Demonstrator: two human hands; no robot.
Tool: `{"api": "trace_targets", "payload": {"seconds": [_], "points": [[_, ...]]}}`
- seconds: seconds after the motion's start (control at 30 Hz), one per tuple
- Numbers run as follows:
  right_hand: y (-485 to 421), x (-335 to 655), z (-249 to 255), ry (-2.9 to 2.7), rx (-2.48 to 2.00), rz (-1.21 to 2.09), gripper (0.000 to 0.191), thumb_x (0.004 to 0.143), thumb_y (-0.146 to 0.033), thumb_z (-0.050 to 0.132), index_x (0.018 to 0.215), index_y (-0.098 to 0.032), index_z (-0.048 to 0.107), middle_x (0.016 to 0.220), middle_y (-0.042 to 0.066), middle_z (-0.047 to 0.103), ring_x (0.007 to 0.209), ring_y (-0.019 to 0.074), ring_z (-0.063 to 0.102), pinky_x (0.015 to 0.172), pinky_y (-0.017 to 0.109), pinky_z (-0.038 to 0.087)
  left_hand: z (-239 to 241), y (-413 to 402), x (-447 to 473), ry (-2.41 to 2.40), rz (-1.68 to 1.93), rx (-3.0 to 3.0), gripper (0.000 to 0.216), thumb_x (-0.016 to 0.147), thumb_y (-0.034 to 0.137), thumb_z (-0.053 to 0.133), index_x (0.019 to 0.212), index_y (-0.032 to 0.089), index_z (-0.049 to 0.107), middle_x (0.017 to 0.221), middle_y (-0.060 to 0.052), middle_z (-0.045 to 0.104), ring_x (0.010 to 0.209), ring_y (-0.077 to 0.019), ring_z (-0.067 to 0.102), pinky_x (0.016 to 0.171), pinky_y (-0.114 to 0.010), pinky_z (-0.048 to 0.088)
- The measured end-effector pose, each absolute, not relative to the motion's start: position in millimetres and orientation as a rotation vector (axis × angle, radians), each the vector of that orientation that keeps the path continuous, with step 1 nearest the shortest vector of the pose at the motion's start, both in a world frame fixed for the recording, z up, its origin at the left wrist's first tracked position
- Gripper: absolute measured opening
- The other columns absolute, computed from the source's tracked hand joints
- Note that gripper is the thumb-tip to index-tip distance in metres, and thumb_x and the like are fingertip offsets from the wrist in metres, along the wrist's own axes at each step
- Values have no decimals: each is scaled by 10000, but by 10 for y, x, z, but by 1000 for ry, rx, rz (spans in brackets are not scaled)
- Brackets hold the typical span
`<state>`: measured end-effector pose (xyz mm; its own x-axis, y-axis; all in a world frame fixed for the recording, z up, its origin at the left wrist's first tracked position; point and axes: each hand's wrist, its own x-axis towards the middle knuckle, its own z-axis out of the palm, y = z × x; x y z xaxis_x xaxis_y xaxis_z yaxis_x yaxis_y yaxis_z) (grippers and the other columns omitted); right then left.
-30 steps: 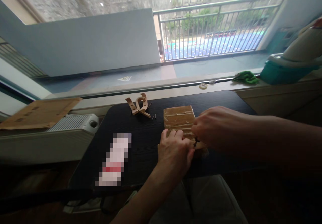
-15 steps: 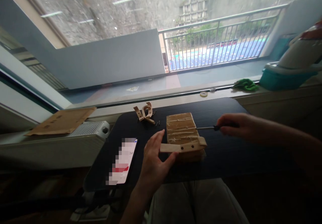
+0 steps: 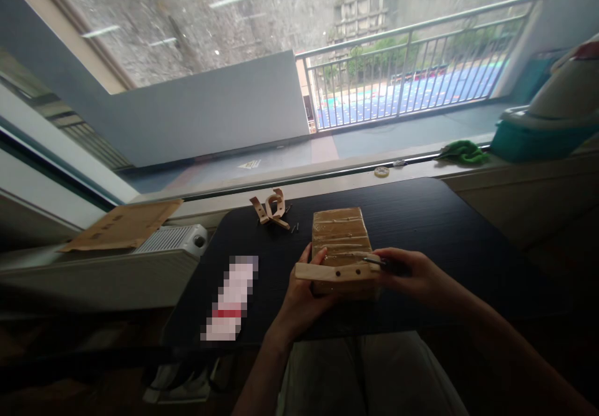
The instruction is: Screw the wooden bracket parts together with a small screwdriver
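My right hand (image 3: 414,272) is closed round the handle of a thin-shafted screwdriver (image 3: 374,261). Its shaft points left, over the right end of a pale wooden piece (image 3: 313,272) with two dark holes. That piece lies across the near part of a block-shaped bundle wrapped in brown tape (image 3: 339,222). At the left end of the wooden piece, my left hand (image 3: 299,300) is closed, fingers behind it and thumb below, against the bundle's near side. How much of the bundle it grips is partly hidden.
Further back on the black table (image 3: 412,210) lie curved wooden pieces (image 3: 274,207) and several small screws (image 3: 294,227). A phone (image 3: 234,297), blurred out, lies on the left. Along the window sill are a tape roll (image 3: 381,171), a green cloth (image 3: 465,151) and a teal container (image 3: 538,135).
My right hand has moved left and nearer with the screwdriver, up to the wooden piece's right end. My left hand has shifted right and closed further round the wooden piece.
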<state>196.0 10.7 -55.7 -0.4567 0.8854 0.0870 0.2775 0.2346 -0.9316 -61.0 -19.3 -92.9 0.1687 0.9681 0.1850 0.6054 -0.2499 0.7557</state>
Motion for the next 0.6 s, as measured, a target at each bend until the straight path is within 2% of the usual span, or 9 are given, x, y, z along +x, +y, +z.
{"api": "trace_targets", "payload": {"seconds": [0.2, 0.37, 0.6], "points": [[65, 1967, -563, -1891, -1100, 1201, 397, 789, -383, 613, 1124, -172, 584, 1103, 55, 641, 1022, 231, 573, 919, 352, 445, -959, -173, -619, 1535, 883, 2021, 815, 632, 223, 751, 1352, 290, 375, 1506, -43, 167, 1336, -277, 274, 1096, -398, 264], [59, 1977, -577, -1894, -1115, 1220, 409, 781, -384, 622, 1126, -168, 583, 1062, 60, 656, 961, 231, 603, 879, 360, 474, -954, -177, -609, 1583, 875, 2042, 817, 613, 215, 751, 1342, 292, 390, 1489, -47, 214, 1298, -274, 334, 1078, -406, 290], [48, 1948, -602, -1889, -1147, 1193, 400, 781, -393, 614, 1110, -171, 566, 1041, 59, 652, 938, 220, 603, 848, 342, 480, -970, -144, -615, 1590, 895, 2046, 812, 599, 226, 754, 1329, 291, 404, 1473, -59, 243, 1288, -284, 346, 1077, -430, 282]]}}
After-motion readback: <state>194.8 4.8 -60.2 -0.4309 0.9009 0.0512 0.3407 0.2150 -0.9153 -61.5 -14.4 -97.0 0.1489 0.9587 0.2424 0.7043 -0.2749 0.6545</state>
